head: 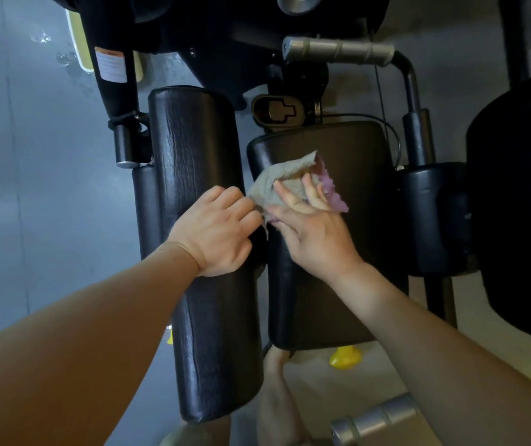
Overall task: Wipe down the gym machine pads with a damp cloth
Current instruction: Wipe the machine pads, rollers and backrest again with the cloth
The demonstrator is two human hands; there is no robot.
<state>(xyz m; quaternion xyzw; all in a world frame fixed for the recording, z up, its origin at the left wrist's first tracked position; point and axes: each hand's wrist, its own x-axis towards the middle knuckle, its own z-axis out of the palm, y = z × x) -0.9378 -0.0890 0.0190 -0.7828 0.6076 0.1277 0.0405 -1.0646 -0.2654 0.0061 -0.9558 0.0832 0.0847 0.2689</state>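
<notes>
Two black pads lie side by side on the gym machine: a long roller pad (206, 284) on the left and a flat pad (338, 284) just beside it. The cloth (285, 181) – grey, with a purple scalloped edge showing on its right side – lies crumpled on the upper part of the flat pad. The right hand (312, 230) presses it down with its fingers straight and spread, palm toward the pad. The left hand (217, 233) rests on the roller pad with its fingers curled at the cloth's left edge, over the gap between the pads – its fingertips are hidden, so I cannot tell whether they pinch the cloth. A metal handle (338, 53) sticks out above the flat pad, and a yellow knob (344, 358) shows below it against the floor (32, 188).
</notes>
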